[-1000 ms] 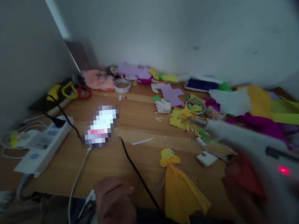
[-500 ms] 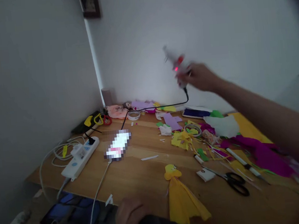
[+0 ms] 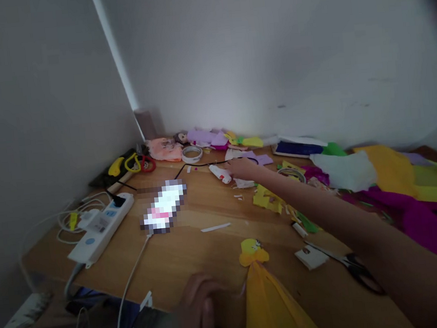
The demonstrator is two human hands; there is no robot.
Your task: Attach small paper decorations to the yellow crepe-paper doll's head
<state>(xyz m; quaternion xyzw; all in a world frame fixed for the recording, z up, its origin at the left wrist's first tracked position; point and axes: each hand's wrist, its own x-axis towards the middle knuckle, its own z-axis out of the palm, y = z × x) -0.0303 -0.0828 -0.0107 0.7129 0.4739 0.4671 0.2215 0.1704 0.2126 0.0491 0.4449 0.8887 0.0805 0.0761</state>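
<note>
At the far side of the wooden table, my right hand (image 3: pixel 242 169) is closed on a white hot glue gun (image 3: pixel 219 173). The gun is low, at the tabletop, and its black cord trails left behind the phone. My left hand (image 3: pixel 198 300) rests at the near edge with bent fingers, the thumb apart, holding nothing I can see. Just right of it lies a yellow paper doll (image 3: pixel 258 289) with a long crepe-paper dress. A white paper strip (image 3: pixel 216 227) lies beyond my left hand.
A lit, blurred phone (image 3: pixel 164 205) is on a charging cable beside a white power strip (image 3: pixel 103 229). Black scissors (image 3: pixel 354 269) lie at the right near a white card (image 3: pixel 311 256). Tape rolls (image 3: pixel 192 153) and crepe paper (image 3: pixel 393 170) are spread along the back and right.
My right hand has brought the glue gun down from in front of the wall to the tabletop. My left hand has shifted slightly right, its fingers now over the table edge.
</note>
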